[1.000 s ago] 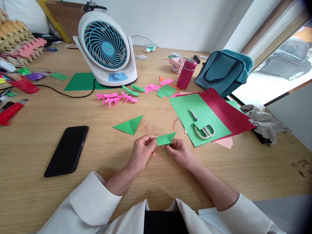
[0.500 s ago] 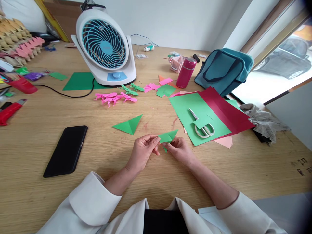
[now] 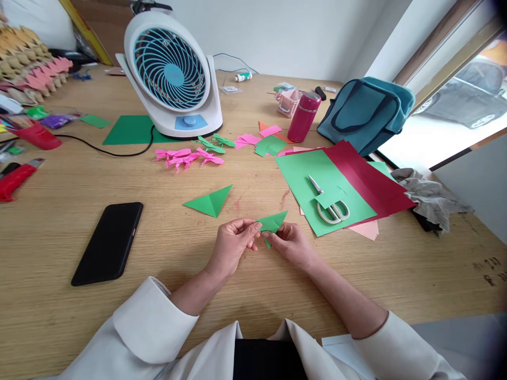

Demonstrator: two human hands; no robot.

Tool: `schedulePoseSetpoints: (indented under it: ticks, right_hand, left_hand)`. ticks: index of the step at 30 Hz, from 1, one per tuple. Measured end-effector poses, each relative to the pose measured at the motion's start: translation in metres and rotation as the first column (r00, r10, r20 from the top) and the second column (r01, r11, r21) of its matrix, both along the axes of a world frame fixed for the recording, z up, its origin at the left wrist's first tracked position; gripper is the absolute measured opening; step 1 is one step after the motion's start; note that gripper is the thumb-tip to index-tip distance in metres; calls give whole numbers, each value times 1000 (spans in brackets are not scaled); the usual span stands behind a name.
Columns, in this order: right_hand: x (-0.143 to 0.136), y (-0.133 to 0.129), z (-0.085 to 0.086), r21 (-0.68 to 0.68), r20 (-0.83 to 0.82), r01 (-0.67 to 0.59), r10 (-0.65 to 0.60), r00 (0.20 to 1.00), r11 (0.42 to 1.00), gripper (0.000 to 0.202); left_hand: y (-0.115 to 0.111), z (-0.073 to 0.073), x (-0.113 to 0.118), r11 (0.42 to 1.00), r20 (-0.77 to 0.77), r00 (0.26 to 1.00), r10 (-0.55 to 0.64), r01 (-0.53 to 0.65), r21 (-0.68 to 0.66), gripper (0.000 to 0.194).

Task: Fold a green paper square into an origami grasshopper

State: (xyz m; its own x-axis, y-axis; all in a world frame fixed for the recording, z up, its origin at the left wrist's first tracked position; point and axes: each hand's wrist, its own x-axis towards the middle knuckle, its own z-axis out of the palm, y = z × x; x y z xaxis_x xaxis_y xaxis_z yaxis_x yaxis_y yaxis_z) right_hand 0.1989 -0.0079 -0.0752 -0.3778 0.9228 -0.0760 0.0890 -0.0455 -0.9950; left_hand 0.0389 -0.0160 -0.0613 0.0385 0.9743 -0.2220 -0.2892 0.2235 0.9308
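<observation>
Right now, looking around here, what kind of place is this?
Probably an indoor paper-craft table. See the scissors on a light green sheet, the little pink paper figures, and the folded green piece being held.

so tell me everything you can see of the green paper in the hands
The green paper is small, folded and matte-looking, with a crease across its face and a sharp corner pointing up and right in the picture. A pointed bit shows below. The left hand pinches its left end; the right hand grips its lower right side. It is held over the near part of the table. Its back is hidden.
</observation>
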Motion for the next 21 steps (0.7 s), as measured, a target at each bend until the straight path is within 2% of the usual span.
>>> schedulePoseSetpoints:
  ticks: [5,15,21]
  right_hand:
    - [0,0,2,-3,1,-2,2,1000,1000,35]
    - [-2,-2,7,8,26,-15,14,1000,1000,37]
    - [-3,-1,6,-21,-89,20,-21,996,1000,38]
  left_hand:
    - [0,1,0,999,39,999,-16,18,-42,33]
    - [1,-1,0,1000,4,1000,-15,15,-18,32]
    - [0,-2,-1,1000,-47,999,0,0,21,33]
